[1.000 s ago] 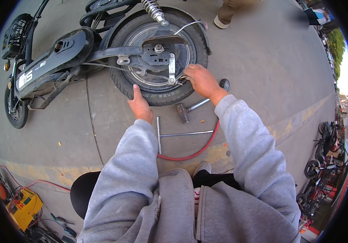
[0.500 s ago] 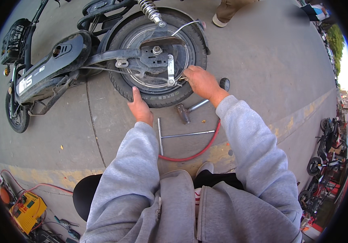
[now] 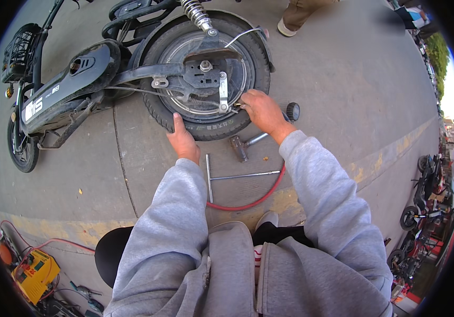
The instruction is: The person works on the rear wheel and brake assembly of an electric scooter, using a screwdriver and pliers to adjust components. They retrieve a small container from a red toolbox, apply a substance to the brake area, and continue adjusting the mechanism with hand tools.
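Concrete pavement (image 3: 343,95), grey, worn yellow stripe. One scooter (image 3: 68,87); its rear wheel (image 3: 221,45) directly ahead of the person. Left hand (image 3: 183,140): thumb laid on the tyre (image 3: 224,128), other fingers hidden; unmoved. Right hand (image 3: 265,111): fingers pinched narrow at the wheel's lower right, just shifted slightly toward the person, seemingly a small adjustment at the same spot; anything gripped, too small to tell. Container: one black basket (image 3: 18,55), contents indistinct.
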Demonstrator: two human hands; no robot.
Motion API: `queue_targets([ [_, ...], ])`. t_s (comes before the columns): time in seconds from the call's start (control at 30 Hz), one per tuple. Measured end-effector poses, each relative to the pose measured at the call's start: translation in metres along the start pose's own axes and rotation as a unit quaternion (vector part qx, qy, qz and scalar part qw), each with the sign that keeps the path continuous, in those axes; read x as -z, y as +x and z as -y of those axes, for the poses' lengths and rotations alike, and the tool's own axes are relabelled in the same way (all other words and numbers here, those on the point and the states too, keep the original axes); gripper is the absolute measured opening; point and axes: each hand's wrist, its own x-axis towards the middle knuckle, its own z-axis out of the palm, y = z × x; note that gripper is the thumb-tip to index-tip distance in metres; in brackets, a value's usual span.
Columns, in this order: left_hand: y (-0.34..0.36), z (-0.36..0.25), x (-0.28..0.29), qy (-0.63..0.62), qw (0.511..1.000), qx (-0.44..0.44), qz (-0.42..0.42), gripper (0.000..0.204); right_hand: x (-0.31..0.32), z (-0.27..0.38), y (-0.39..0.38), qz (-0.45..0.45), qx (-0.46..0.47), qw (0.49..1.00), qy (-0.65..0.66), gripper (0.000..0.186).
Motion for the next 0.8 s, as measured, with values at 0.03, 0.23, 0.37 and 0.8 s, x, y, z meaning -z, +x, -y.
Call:
queue_targets([
  [0.03, 0.0, 0.0, 0.0, 0.0, 1.0, 0.001, 0.0, 0.054, 0.0, 0.0, 0.0, 0.006, -0.005, 1.0, -0.002, 0.004],
  [0.23, -0.002, -0.002, -0.001, 0.004, 1.0, 0.004, 0.01, 0.054, -0.001, -0.002, 0.0, 0.004, 0.007, 1.0, 0.013, 0.01],
  [0.37, -0.004, -0.004, -0.002, 0.009, 1.0, 0.005, -0.004, 0.054, 0.001, 0.0, -0.002, 0.005, -0.002, 1.0, 0.01, 0.017],
  [0.8, -0.001, 0.002, 0.002, 0.012, 0.999, 0.002, -0.03, 0.06, -0.001, 0.019, -0.035, -0.017, -0.01, 0.999, -0.033, 0.044],
])
